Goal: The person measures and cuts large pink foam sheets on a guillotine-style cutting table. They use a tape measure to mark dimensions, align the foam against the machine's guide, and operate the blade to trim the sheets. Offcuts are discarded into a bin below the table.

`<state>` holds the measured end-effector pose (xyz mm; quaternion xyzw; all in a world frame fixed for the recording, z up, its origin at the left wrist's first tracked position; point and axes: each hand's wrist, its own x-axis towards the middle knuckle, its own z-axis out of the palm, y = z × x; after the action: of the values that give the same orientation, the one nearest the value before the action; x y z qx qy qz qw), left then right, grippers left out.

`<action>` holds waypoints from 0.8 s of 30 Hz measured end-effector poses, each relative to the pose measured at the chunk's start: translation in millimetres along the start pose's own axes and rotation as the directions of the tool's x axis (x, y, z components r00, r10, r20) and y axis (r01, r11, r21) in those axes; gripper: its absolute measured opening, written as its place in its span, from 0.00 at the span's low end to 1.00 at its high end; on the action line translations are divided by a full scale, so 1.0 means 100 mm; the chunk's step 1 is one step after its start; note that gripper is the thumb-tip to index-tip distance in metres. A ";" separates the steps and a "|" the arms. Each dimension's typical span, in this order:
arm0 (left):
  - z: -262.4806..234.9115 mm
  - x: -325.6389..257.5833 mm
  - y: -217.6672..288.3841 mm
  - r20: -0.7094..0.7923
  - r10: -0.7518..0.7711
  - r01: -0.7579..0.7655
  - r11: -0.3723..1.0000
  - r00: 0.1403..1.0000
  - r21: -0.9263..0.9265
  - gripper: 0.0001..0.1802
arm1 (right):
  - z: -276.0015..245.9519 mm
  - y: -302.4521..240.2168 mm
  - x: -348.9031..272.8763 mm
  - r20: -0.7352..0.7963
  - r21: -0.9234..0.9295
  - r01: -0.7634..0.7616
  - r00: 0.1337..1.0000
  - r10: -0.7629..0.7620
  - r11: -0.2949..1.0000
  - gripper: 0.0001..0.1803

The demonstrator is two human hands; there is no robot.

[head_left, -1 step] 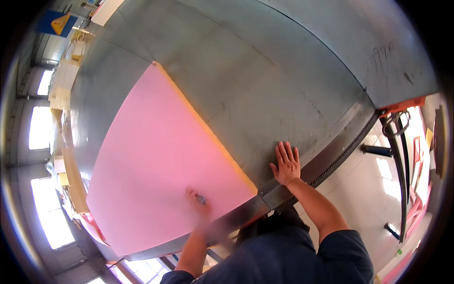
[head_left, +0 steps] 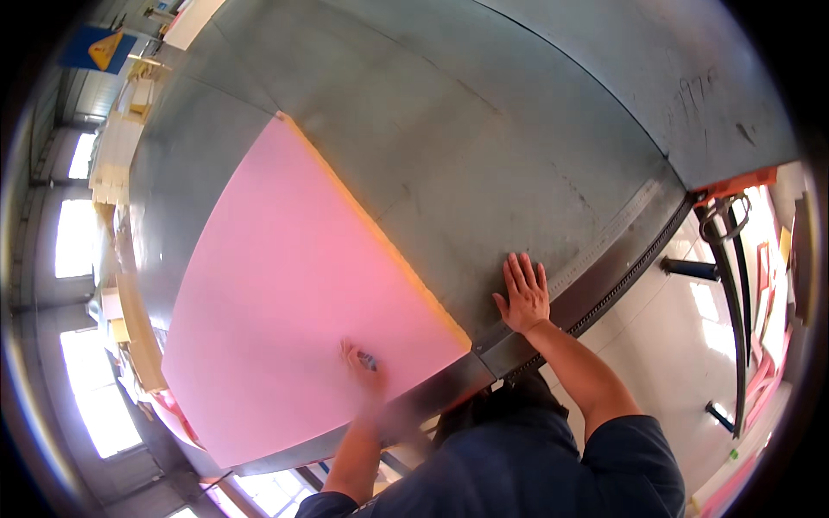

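A large pink sheet [head_left: 276,285] with a yellow edge along its right side, perhaps foam, lies flat on the dark grey table [head_left: 484,164]. Over the near part of the sheet is my left hand [head_left: 358,361], partly smeared, its fingers curled around a small dark object [head_left: 368,362] whose kind I cannot make out. Whether it touches the sheet is unclear. My right hand [head_left: 524,304] rests palm down on the bare table to the right of the sheet, fingers stretched out and holding nothing.
A ruler-like scale [head_left: 604,240] runs beside the table's near right edge. Past the corner stand an orange part [head_left: 734,186] and black curved legs [head_left: 732,319] above a pale floor. Stacked boards [head_left: 117,160] line the far left, and a second grey surface [head_left: 682,78] adjoins at upper right.
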<state>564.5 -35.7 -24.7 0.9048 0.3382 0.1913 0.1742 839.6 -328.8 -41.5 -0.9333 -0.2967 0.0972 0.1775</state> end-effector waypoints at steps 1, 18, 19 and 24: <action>0.02 0.00 0.01 -0.004 0.006 -0.006 1.000 1.000 -0.011 0.24 | 0.01 0.01 0.00 -0.007 0.002 -0.001 1.000 0.001 1.000 0.39; 0.26 -0.01 -0.11 -0.069 0.100 -0.099 0.995 0.993 0.024 0.24 | 0.18 0.09 -0.07 -0.076 -0.010 -0.002 0.997 0.001 1.000 0.37; 0.27 -0.02 -0.12 -0.069 0.090 -0.089 0.996 0.994 0.019 0.24 | 0.18 0.10 -0.07 -0.076 -0.013 -0.001 0.997 0.000 1.000 0.37; 0.35 0.00 -0.18 -0.064 0.081 -0.078 0.996 0.995 0.053 0.25 | 0.26 0.13 -0.06 -0.111 -0.001 0.003 0.994 -0.003 1.000 0.36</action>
<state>571.0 -29.8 -63.1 0.9149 0.3121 0.2191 0.1324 834.0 -335.4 -69.9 -0.9370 -0.2877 0.0449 0.1932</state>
